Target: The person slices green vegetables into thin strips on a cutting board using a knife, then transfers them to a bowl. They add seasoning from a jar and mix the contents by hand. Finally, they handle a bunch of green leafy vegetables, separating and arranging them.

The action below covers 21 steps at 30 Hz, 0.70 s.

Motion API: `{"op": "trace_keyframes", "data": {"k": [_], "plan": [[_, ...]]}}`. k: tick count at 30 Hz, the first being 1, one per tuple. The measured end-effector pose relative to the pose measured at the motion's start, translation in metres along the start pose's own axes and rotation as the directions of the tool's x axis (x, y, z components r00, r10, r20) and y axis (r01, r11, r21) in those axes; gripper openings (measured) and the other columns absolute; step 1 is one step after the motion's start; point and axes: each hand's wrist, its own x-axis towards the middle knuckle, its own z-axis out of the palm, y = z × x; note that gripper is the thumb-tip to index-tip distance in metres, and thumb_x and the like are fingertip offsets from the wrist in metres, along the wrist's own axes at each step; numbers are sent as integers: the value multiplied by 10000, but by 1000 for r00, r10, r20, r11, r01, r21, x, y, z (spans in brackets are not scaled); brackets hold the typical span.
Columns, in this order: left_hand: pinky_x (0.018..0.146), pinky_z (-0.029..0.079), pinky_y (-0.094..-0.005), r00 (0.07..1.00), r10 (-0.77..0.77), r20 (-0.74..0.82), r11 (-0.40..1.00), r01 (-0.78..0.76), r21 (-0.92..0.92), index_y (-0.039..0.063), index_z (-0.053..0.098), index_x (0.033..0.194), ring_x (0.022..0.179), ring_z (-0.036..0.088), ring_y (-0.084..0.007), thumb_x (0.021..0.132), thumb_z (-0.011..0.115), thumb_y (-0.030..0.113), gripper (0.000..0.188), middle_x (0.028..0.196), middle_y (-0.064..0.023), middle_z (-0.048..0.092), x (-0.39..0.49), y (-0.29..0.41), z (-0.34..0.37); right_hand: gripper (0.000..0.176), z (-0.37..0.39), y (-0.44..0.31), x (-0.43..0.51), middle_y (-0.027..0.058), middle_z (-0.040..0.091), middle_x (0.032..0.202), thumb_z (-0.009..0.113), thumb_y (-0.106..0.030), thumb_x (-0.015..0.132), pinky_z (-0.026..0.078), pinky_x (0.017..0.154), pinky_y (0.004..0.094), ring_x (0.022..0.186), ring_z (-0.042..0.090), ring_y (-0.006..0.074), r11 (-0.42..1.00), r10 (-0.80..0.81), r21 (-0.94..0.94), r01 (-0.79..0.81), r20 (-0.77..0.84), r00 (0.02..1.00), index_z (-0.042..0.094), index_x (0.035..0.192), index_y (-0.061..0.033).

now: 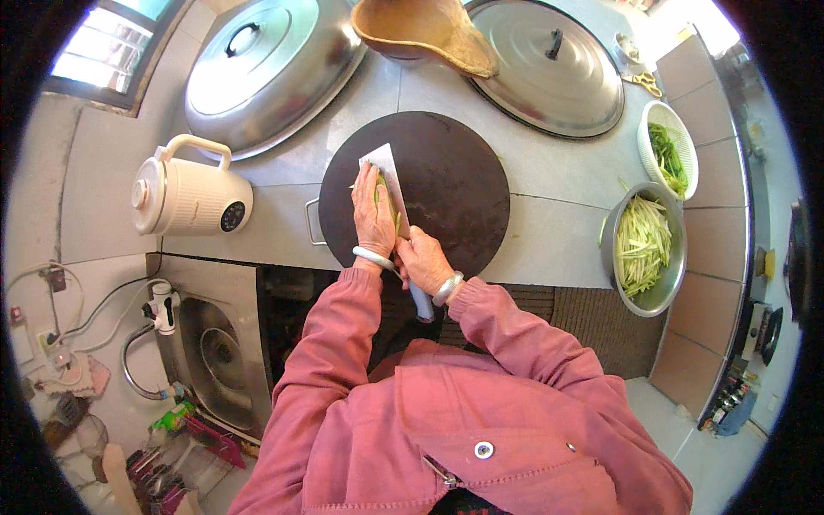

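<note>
A round dark cutting board point(450, 193) lies before me on the tiled counter. Flat over a green vegetable point(385, 193) rests my left hand point(374, 209), pressing it against the board and beside the blade. My right hand point(423, 261) grips the handle of a cleaver point(389, 167), whose broad blade points away from me along the fingers of my left hand. Part of the vegetable and the blade's lower edge are hidden. At the right, a steel bowl point(680, 257) holds shredded pale green vegetable point(642, 244).
Behind the board are a large domed lid point(290, 77), a gourd ladle point(412, 26) and a flat lid point(547, 84). A cream electric jug point(187, 193) stands left. A white basket point(649, 151) of greens and yellow-handled scissors point(645, 82) lie right. A steel sink point(219, 341) is lower left.
</note>
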Motion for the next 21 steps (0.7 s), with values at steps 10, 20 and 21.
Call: {"op": "trace_keyframes", "data": {"k": [10,20,21], "plan": [[1181,257,-423,969,240,57,873,-189,-450,-18,499,1395,1400,393,-347,1015,472,114,404,1509,-205,424,16,181,107,229,-138,-65,-109,69,578,601,520,-190,1017,478,396,315,458,577,140,947,-314,-185,263,-361,878,457,890,-10],[1184,255,-448,773,551,314,754,-299,-585,-9,432,1429,1403,362,-393,976,512,59,465,1497,-227,404,-66,319,299,225,-314,-53,-242,62,597,643,553,-181,990,456,367,278,461,566,105,950,-293,-300,89,-758,583,534,877,13],[1189,240,-465,711,517,476,825,-267,-498,3,444,1423,1426,331,-383,984,511,99,454,1507,-215,396,-70,318,312,236,-328,-49,-252,63,594,647,557,-187,988,453,368,277,461,565,108,960,-260,-273,62,-788,558,523,865,12]]}}
